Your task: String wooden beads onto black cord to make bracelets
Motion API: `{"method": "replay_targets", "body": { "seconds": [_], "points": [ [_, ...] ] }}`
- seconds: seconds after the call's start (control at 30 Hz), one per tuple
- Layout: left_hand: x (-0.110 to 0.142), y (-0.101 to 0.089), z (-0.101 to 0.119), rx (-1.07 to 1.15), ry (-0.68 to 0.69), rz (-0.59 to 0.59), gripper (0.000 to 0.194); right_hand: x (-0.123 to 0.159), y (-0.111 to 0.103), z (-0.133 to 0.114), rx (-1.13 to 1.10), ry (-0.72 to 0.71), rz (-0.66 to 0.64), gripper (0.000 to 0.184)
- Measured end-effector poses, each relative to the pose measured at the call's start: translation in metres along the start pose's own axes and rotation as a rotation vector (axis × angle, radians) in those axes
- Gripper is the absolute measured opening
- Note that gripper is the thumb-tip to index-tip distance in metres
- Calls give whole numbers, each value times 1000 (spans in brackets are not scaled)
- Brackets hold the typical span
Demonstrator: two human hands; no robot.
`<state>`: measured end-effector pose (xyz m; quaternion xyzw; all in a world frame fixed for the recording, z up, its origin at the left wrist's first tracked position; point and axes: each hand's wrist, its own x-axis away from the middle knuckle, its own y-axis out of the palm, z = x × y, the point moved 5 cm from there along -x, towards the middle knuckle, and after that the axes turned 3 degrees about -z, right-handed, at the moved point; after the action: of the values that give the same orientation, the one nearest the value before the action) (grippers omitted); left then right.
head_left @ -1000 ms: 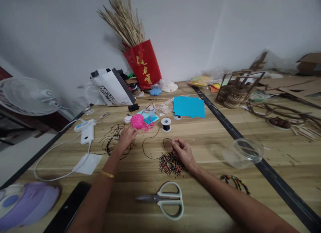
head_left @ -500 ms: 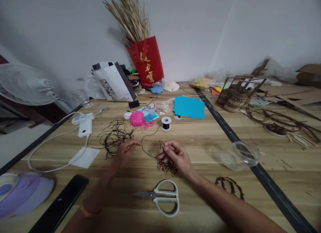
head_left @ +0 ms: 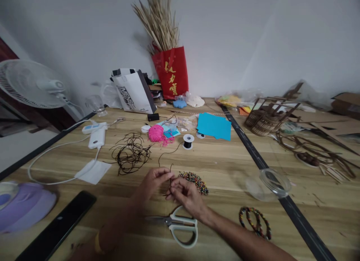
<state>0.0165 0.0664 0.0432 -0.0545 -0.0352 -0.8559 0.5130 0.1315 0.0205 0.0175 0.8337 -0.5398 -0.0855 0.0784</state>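
Observation:
My left hand (head_left: 153,181) and my right hand (head_left: 186,193) meet at the middle of the wooden table (head_left: 225,159), both pinched on a thin dark cord (head_left: 170,170) whose end sticks up between them. The cord runs back toward a small spool of black thread (head_left: 188,141). A pile of small coloured beads (head_left: 195,179) lies just right of my fingers. White-handled scissors (head_left: 181,224) lie under my right wrist. A tangle of dark cord (head_left: 129,154) lies to the left.
A beaded bracelet (head_left: 254,221) and a clear plastic lid (head_left: 274,178) lie to the right. Pink yarn (head_left: 157,133), blue paper (head_left: 214,126), a red bag (head_left: 171,71) and a white bag (head_left: 135,92) stand behind. A phone (head_left: 56,227), charger (head_left: 97,137) and fan (head_left: 33,84) are at left.
My left hand came back from the tangled cord to meet my right hand. Both hands moved nearer to me, left of the beads, and now pinch the cord together.

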Motion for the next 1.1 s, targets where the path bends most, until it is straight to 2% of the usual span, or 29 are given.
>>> {"method": "replay_targets", "body": {
  "seconds": [0.1, 0.2, 0.37, 0.4, 0.5, 0.57, 0.63, 0.7, 0.83, 1.0, 1.1],
  "points": [
    [1, -4, -5, 47, -16, 32, 30, 5, 9, 3, 122, -17, -76, 20],
    [3, -7, -5, 115, 4, 36, 25, 11, 15, -1, 372, -6, -154, 9],
    [1, -19, -9, 284, -18, 59, 29, 23, 28, -32, 879, -154, -296, 29],
    [1, -23, -9, 290, -3, 81, 29, 26, 31, -36, 1025, -164, -334, 25],
    [-3, -35, -13, 319, 31, 124, 29, 35, 39, -39, 1383, -171, -483, 13],
    [-5, -41, -16, 362, 53, 136, 27, 41, 43, -36, 1542, -218, -526, 19],
    [-6, -48, -17, 421, 87, 158, 23, 46, 44, -31, 1659, -237, -530, 36],
    [-5, -55, -15, 472, 116, 184, 21, 50, 46, -24, 1734, -220, -554, 46],
    [2, -70, 2, 495, 226, 249, 19, 53, 51, -21, 1801, -163, -656, 33],
    [24, -92, 39, 487, 492, 473, 16, 59, 56, -27, 1780, -207, -687, 26],
    [39, -93, 55, 393, 657, 563, 18, 68, 53, -21, 1745, -204, -727, 20]
  ]
}}
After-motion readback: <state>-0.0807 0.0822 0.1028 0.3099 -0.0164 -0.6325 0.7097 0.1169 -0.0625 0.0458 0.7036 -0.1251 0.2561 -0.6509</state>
